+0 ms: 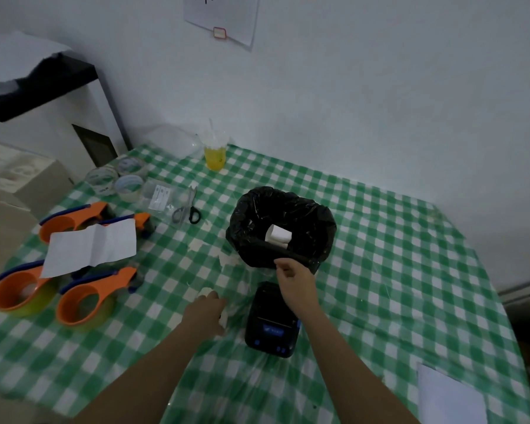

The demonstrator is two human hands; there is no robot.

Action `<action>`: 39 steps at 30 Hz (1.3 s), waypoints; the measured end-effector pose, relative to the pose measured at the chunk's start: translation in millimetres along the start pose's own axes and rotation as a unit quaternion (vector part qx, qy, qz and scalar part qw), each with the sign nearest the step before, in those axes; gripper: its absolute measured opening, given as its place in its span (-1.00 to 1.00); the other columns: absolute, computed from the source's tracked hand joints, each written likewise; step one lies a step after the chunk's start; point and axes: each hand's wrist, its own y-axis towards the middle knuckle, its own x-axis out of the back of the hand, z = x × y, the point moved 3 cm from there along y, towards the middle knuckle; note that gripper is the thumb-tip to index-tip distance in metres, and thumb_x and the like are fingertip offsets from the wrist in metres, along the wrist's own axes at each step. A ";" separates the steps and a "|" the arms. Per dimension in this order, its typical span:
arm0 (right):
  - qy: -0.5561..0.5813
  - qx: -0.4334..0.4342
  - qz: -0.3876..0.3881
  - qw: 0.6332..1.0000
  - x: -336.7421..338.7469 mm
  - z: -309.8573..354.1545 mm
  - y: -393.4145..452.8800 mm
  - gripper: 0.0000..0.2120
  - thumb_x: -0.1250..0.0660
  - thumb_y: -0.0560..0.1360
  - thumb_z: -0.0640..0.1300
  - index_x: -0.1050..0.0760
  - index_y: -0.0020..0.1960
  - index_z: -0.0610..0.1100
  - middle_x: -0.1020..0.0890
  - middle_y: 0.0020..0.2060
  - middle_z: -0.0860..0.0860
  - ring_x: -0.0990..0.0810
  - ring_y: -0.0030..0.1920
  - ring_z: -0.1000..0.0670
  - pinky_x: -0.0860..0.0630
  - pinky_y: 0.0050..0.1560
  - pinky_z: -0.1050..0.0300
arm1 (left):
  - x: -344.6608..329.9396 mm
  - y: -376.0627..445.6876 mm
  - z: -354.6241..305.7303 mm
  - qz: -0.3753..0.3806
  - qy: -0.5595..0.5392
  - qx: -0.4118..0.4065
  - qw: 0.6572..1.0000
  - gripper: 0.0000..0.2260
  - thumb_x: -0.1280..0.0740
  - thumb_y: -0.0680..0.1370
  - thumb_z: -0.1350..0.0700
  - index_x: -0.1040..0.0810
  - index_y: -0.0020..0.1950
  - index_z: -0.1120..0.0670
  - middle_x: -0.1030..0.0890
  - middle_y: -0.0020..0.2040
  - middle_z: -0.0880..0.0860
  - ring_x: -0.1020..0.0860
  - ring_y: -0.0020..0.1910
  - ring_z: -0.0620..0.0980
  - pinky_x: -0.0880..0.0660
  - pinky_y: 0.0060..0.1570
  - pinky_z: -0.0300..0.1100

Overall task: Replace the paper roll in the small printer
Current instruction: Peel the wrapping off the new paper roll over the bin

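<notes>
The small black printer [271, 327] lies on the green checked tablecloth [395, 270] in front of me, its blue-lit panel facing me. Just behind it stands a bin lined with a black bag [280, 228], and a white paper roll [277, 235] lies inside it. My right hand [292, 281] hovers over the printer's far end at the bin's near rim, fingers loosely curled with nothing in them. My left hand [205, 313] rests on the cloth left of the printer, closed around something white, seemingly a paper roll [207, 291], mostly hidden by the fingers.
Several orange tape dispensers [83, 304] and a creased white sheet [91, 249] lie at the left. Clear tape rolls [129, 185], scissors [187, 211] and a cup of yellow drink [215, 156] stand further back. A white sheet [447, 396] lies at the near right edge.
</notes>
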 end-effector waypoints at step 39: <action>-0.065 0.281 -0.095 0.953 69.3 62.4 -55.5 -0.86 -0.42 0.42 -0.04 -0.65 -0.05 -0.04 -0.56 -0.17 0.20 -0.56 -0.10 0.13 -0.55 -0.02 0.20 | 122.9 -43.8 -98.5 -0.197 -0.395 -0.246 0.863 -0.78 -0.07 0.61 -0.06 -0.42 -0.17 -0.10 -0.50 -0.39 -0.18 -0.42 -0.43 -0.24 -0.36 -0.29 -0.29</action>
